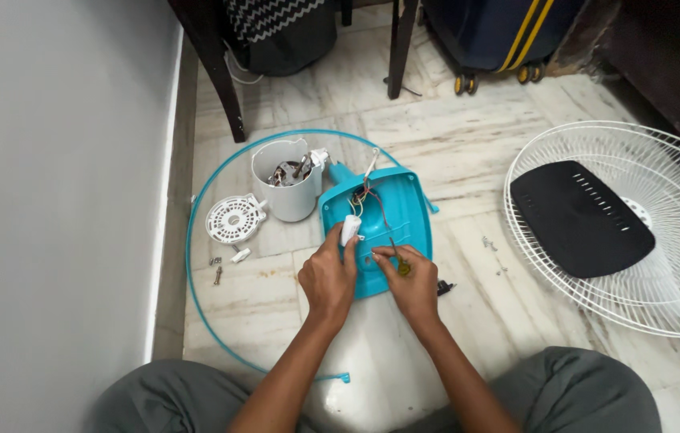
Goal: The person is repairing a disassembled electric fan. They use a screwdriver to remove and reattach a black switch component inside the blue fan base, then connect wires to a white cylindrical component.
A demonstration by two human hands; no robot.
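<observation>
Fan parts, dismantled, spread on a marble floor (468, 160) in front of your crossed legs.

Item one: teal fan base cover (392, 212), lying inside-up just beyond your hands, with coloured wires (368, 196) running out of its upper end. Your left hand (328, 277) is closed around a small white capacitor-like block (350, 228) wired to that cover, pinching it between thumb and fingers. Your right hand (412, 281) is closed on a small screwdriver with a yellow-green handle (402, 265), its tip set down into the cover's hollow.

Item two: white motor housing (288, 180), upright, open at the top, metal parts showing inside, touching the cover's left edge.

Item three: round white slotted cap (234, 218), flat on the floor beside the housing; loose screws (216, 269) just below it.

Item four: teal guard ring (195, 265), looped on the floor around all of the above.

Item five: white wire fan grille (676, 240), well apart to your right, with a black slotted panel (576, 216) resting on it.

Progress, as judged: disassembly looks far along, with guard, grille and housing already separated; the wiring inside the cover is still attached.

Room: plain grey wall at left, dark chair legs (223, 88) and a wheeled navy suitcase (492, 32) at the far edge.
</observation>
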